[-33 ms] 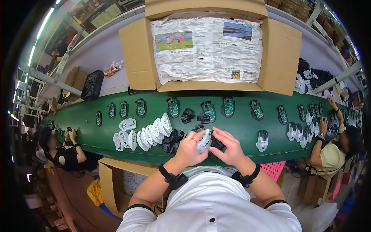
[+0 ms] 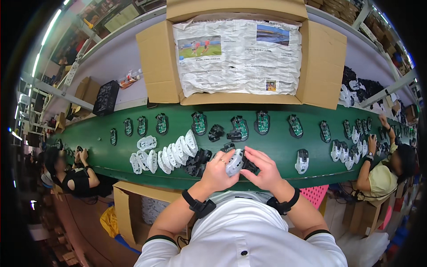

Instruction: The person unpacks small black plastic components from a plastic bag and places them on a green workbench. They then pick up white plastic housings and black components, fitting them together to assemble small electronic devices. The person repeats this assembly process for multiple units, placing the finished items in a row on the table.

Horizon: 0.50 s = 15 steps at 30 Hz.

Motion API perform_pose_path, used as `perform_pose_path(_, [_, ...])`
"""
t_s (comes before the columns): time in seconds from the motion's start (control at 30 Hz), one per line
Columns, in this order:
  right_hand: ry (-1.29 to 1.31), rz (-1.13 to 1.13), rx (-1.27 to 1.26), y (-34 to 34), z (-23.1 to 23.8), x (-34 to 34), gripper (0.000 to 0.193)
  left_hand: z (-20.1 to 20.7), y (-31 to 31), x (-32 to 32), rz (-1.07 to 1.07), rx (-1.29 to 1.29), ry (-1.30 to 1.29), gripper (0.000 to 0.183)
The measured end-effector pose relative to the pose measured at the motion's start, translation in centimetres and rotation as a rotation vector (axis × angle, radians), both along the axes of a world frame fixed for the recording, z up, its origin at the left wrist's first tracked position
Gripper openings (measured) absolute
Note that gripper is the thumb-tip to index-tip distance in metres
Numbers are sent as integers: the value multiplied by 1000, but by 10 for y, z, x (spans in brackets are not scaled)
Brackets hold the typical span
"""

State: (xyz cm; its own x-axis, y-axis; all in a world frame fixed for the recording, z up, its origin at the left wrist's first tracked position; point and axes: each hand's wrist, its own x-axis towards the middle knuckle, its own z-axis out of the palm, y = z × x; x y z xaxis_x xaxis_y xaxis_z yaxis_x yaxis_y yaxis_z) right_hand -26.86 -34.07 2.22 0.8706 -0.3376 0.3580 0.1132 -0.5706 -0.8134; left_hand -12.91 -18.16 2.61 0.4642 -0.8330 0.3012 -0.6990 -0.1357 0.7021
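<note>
While a long green conveyor belt (image 2: 275, 147) curves from left to right across the scene, one big open cardboard box (image 2: 155, 58) sits on its far side, lined with crumpled newspaper (image 2: 240, 58). A second, smaller cardboard box (image 2: 129, 209) stands below the belt's near edge, left of the person. Two co-workers sit at the belt, one at the far left (image 2: 73, 175) and one at the far right (image 2: 382, 173).

Along the belt's far half runs a row of green circuit boards in black mouse bases (image 2: 199, 123); about ten can be counted before they blur toward either end. Near the middle left, a fanned stack of white mouse top shells (image 2: 171, 153) lies in a curved line, roughly nine of them, though the overlap makes the count unsure. Just right of it sits a small heap of black mouse parts (image 2: 199, 159). One assembled black-and-white mouse (image 2: 302, 161) lies alone to the right.

At the belt's near edge, the left hand (image 2: 217, 171) and the right hand (image 2: 264, 168) are both closed around a single white mouse shell (image 2: 234, 163), fingers curled and pinching it from either side, with a dark part pressed beneath.
</note>
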Motion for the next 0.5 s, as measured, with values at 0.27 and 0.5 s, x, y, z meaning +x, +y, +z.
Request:
perform_pose_path(0.27, [-95,-202,64,5,5,4,52,23,-8,-2,24,8,29,66])
perform_pose_path(0.5, [-49,-25,124,-2,11,5,52,24,-7,4,8,-4,16,66])
